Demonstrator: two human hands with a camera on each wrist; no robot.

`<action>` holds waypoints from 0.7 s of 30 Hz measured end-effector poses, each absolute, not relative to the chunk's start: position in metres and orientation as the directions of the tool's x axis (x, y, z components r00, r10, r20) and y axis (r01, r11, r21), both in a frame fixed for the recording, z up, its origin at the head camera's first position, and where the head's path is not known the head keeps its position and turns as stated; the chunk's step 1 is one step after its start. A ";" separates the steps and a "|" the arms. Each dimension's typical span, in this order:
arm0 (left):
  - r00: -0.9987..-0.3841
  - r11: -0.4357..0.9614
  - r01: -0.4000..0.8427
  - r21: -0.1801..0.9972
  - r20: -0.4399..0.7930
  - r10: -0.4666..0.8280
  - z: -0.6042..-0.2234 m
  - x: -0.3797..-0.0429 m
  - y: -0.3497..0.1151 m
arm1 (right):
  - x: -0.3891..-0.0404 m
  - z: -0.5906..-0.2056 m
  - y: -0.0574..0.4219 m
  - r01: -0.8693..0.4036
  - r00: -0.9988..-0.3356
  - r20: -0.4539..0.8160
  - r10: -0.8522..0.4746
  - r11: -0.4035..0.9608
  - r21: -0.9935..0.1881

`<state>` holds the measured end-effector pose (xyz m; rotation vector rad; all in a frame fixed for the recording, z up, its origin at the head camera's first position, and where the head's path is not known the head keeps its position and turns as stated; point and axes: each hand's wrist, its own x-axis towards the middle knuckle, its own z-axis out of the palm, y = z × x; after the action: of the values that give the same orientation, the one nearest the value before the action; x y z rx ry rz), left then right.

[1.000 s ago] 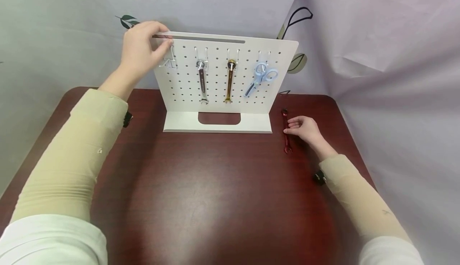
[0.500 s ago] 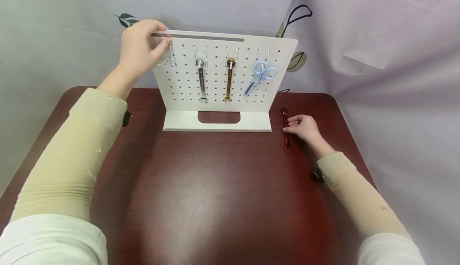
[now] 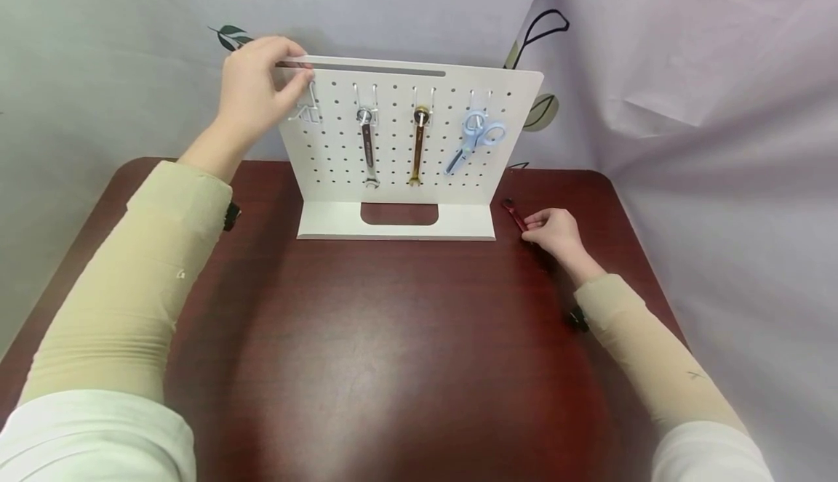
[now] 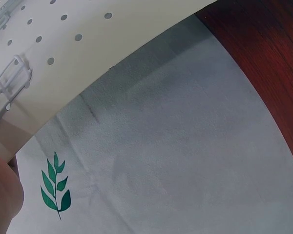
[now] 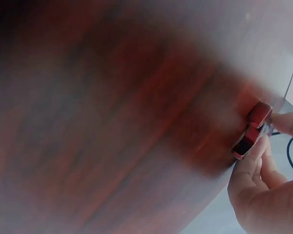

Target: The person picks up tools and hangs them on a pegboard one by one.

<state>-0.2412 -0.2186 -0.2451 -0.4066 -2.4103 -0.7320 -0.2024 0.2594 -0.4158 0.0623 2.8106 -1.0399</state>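
Note:
My left hand (image 3: 258, 86) grips the top left corner of a white pegboard (image 3: 330, 219), with its thumb on the front face. Beside that thumb is a white wire hook (image 3: 308, 113), partly covered by the hand. At the right of the board my right hand (image 3: 558, 236) pinches a red wrench (image 3: 514, 213) between thumb and fingers. The wrench slants, its ring end toward the board; the hand hides part of its shaft. In the right wrist view the open end of the red wrench (image 5: 258, 117) faces the camera, thumb and fingertips around it.
On the board's hooks hang a silver wrench (image 3: 368, 149), a gold wrench (image 3: 418, 149) and light blue scissors (image 3: 468, 142). The board stands near the back of a dark red wooden table (image 3: 393, 336). Pale cloth (image 3: 694, 140) surrounds the table behind and at the right.
The red wrench has turned from lying nearly straight to a slant, its far end swinging left and its near end now toward the right wrist. The left hand stays on the board.

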 end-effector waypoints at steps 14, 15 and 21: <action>-0.787 0.800 0.438 0.411 0.606 0.119 -0.245 -0.242 -0.217 | -0.203 -0.415 0.268 0.123 -0.980 -0.199 -0.019 0.725 -0.678; -0.788 0.802 0.435 0.410 0.604 0.119 -0.245 -0.243 -0.217 | -0.203 -0.415 0.269 0.122 -0.980 -0.198 -0.020 0.729 -0.674; -0.795 0.808 0.426 0.407 0.595 0.120 -0.245 -0.243 -0.216 | -0.201 -0.415 0.274 0.146 -0.975 -0.223 -0.014 0.715 -0.684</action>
<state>-0.2431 -0.2159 -0.2449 -0.4029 -2.4305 -0.7263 -0.2007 0.2735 -0.4149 0.1061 2.7096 -1.1065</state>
